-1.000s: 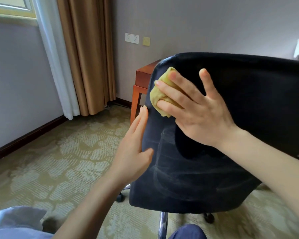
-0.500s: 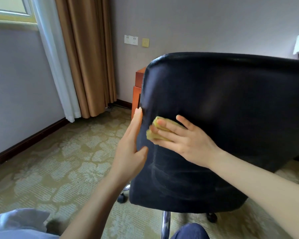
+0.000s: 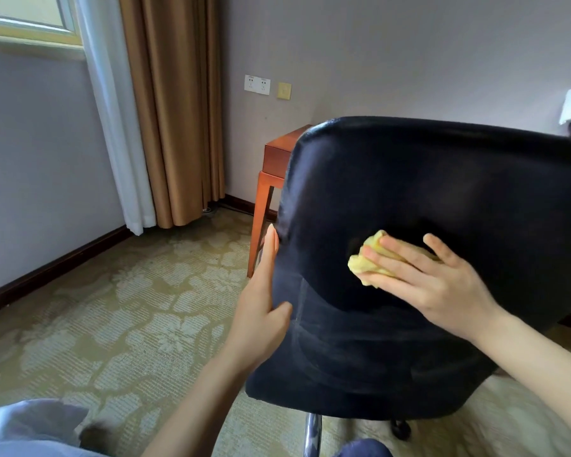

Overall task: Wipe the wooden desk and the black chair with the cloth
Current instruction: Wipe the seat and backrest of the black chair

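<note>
Right hand [image 3: 432,285] and left hand [image 3: 261,308] on black leather chair back [image 3: 409,186].
Right fingers lie straight, pressing crumpled yellow cloth [image 3: 365,266] mid-frame; left palm flat, holding nothing, against its left edge.

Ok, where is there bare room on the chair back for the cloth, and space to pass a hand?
Bare: the chair back above the cloth, up to its top edge, and the lower part below the right hand. Open carpet lies between the curtain and the left hand. Crowded: the back's left edge, under that hand.
</note>
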